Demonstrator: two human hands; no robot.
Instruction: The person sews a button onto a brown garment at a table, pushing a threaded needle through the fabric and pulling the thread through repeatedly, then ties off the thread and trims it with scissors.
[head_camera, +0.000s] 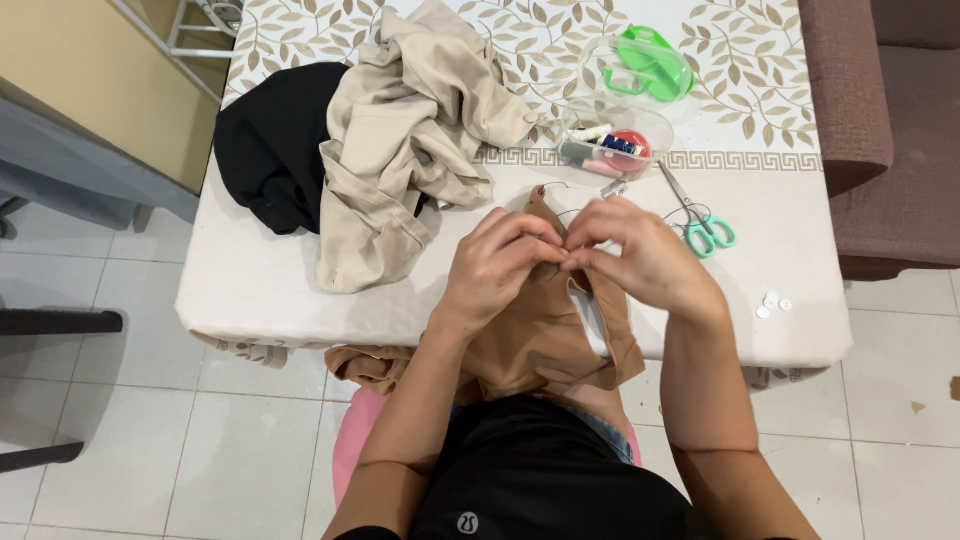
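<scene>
Behind the left hand (497, 262) and right hand (640, 258), the pinched spot on the crumpled brown fabric garment (545, 335) is hidden. Beyond the fingers, the clear plastic sewing box's (612, 142) contents are too small to identify.

A home: leaf-patterned tablecloth (760, 60), brown sofa (880, 120), tiled floor (120, 430), sewing kit (610, 140).

Beige garment (415, 140), black cloth (275, 140), green-handled scissors (700, 225), clear sewing-kit box (612, 140), white buttons (772, 303).
</scene>
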